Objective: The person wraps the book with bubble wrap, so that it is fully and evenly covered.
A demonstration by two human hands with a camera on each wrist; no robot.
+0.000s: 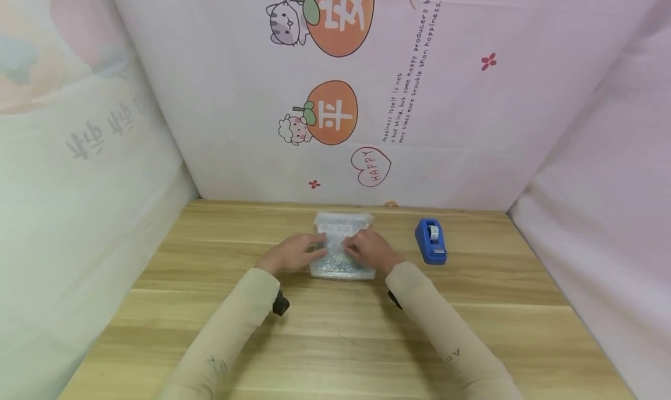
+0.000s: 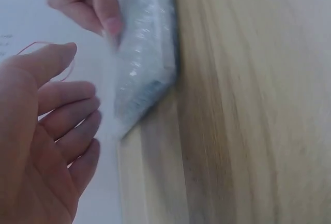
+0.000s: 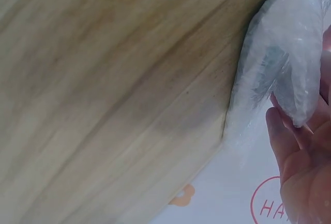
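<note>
A flat package in clear bubble wrap [image 1: 341, 267] lies on the wooden table, near its back edge. Its contents are blurred by the plastic, though a bluish part shows through. My right hand [image 1: 374, 251] pinches a loose edge of the wrap between thumb and fingers. In the right wrist view that flap of wrap [image 3: 297, 87] stands lifted against the fingers. At the package's left side is my left hand [image 1: 296, 252]. The left wrist view shows the left fingers [image 2: 70, 94] loosely bent, with nothing held and a gap to the wrap.
A blue tape dispenser [image 1: 432, 244] with a roll of tape stands right of the package. Printed white cloth [image 1: 419, 173] rises behind the table [image 1: 335, 342], and plain-looking cloth walls [image 1: 592, 196] close both sides.
</note>
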